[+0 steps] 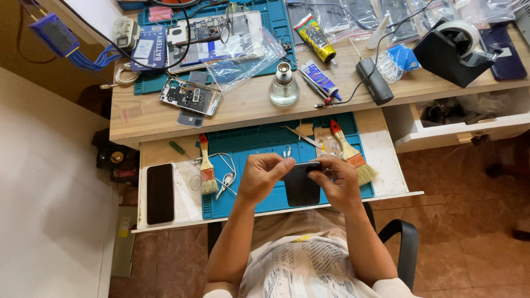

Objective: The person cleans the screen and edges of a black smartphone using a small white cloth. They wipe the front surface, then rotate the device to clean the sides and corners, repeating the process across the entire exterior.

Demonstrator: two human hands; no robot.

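Note:
Both my hands hold a dark phone point(301, 186) above the blue work mat point(259, 138) on the pull-out shelf. My left hand point(261, 176) pinches its upper left edge with fingers curled. My right hand point(338, 181) grips its right side, thumb across the top end. The phone stands tilted, its dark back facing me. Two small white parts point(286, 151) lie on the mat just beyond my fingers.
Two brushes point(207, 168) point(353, 157) flank my hands. A black phone point(160, 193) lies at the shelf's left, beside a green screwdriver point(178, 148). On the desk: an opened phone frame point(191, 95), glass bottle point(284, 85), glue tubes point(314, 37), tape dispenser point(452, 51). An open drawer point(458, 118) is right.

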